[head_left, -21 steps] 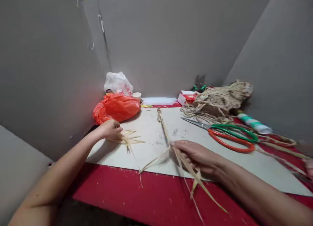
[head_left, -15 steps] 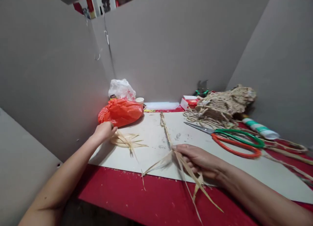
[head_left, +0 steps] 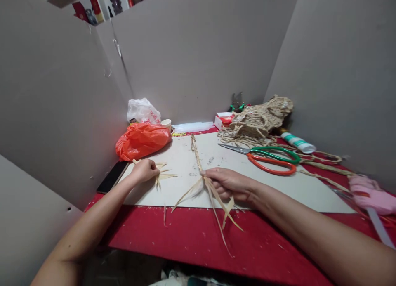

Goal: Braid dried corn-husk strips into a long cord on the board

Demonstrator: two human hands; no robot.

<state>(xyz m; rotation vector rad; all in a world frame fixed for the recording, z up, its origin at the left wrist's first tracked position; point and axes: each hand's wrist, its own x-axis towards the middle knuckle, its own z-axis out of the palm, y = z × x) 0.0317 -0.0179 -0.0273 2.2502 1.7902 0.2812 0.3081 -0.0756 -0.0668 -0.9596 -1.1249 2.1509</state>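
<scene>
My right hand (head_left: 227, 183) pinches a thin braided cord (head_left: 196, 156) of dry, straw-coloured husk where its loose strips (head_left: 221, 205) fan out towards the table's front edge. The cord's far end lies on the white board (head_left: 182, 193). To the left, my left hand (head_left: 144, 171) is closed over a small pile of dry husk strips (head_left: 165, 175), fingertips curled down among them. Strip ends stick out on both sides of that hand; how many its fingers grip is hidden.
Scissors (head_left: 272, 159) with green and orange handles lie to the right, before a bundle of twisted cord (head_left: 262, 117). An orange plastic bag (head_left: 142, 140) and a phone (head_left: 113, 178) are on the left. A pink item (head_left: 373, 195) sits at far right. Grey panels (head_left: 192, 59) enclose the table.
My left hand has moved right, from the pile's far left end onto its middle. My right hand still pinches the cord in the same place. The view has shifted, showing the phone and pink item.
</scene>
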